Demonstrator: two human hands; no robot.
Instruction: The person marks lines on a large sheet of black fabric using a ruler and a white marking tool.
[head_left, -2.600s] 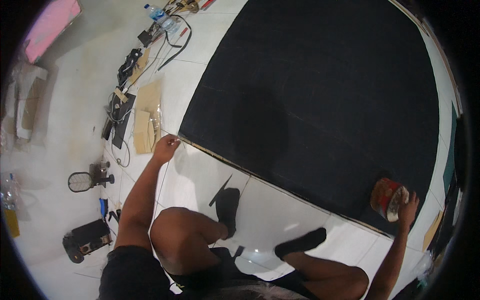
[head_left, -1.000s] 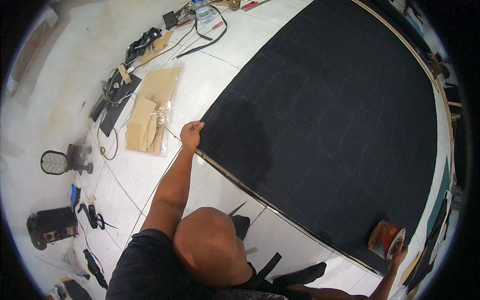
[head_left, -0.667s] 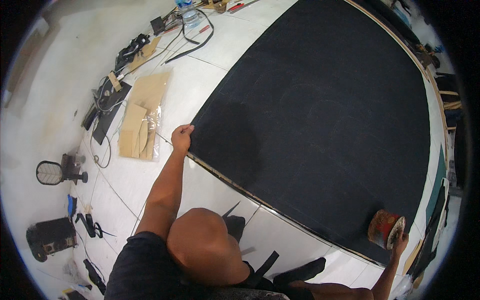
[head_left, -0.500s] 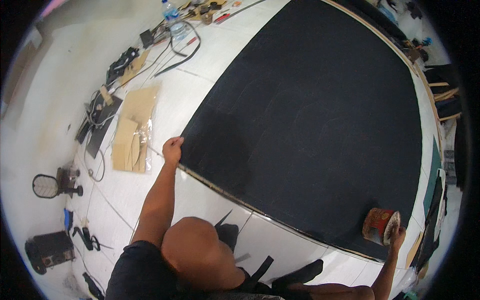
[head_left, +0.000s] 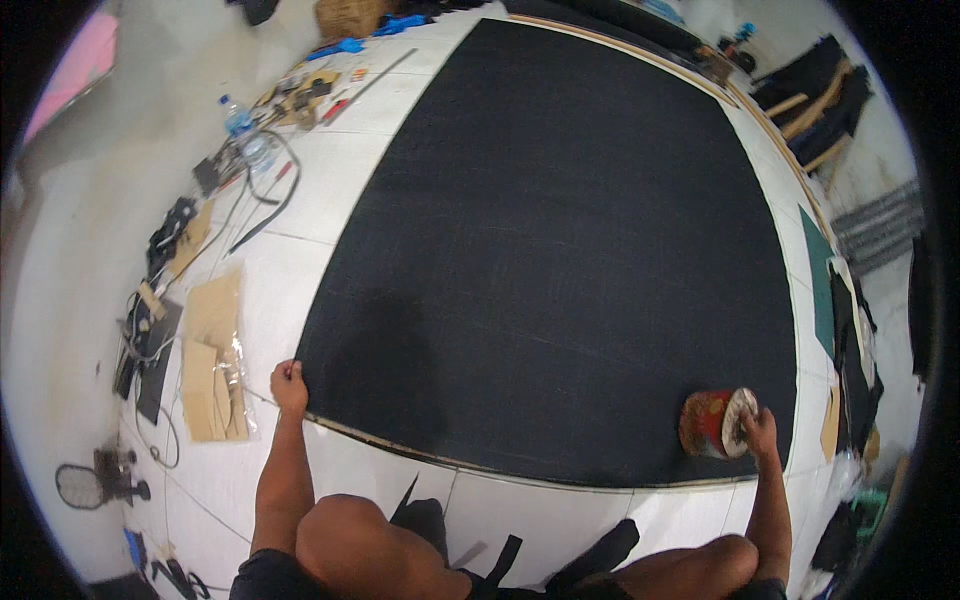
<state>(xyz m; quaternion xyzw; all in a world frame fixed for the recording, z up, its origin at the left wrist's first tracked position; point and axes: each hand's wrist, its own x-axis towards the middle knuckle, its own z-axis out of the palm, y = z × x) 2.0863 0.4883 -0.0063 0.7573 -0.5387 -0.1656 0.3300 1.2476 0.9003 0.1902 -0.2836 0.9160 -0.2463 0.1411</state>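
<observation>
A large black sheet (head_left: 560,250) covers much of the white tiled floor in front of me. At its near left corner, my left hand (head_left: 290,388) is closed with its fingertips pinching the sheet's edge. My right hand (head_left: 760,432) grips the pale, stained round end of a worn red tin can (head_left: 705,424). The can is on its side over the near right part of the sheet; I cannot tell whether it touches the sheet. A thin light-brown edge shows beneath the sheet along its near side.
Left of the sheet lie brown cardboard pieces (head_left: 207,385) in clear plastic, a black strap (head_left: 270,225), a water bottle (head_left: 240,125) and cables. A ruler (head_left: 385,75) and red-handled tool (head_left: 335,110) lie farther off. Dark cloth (head_left: 848,340) and a green piece (head_left: 816,285) lie right.
The view has tilted up and turned, showing more of the sheet's far end. The sheet's surface looks smoother. Both hands keep their holds on the sheet corner and the can.
</observation>
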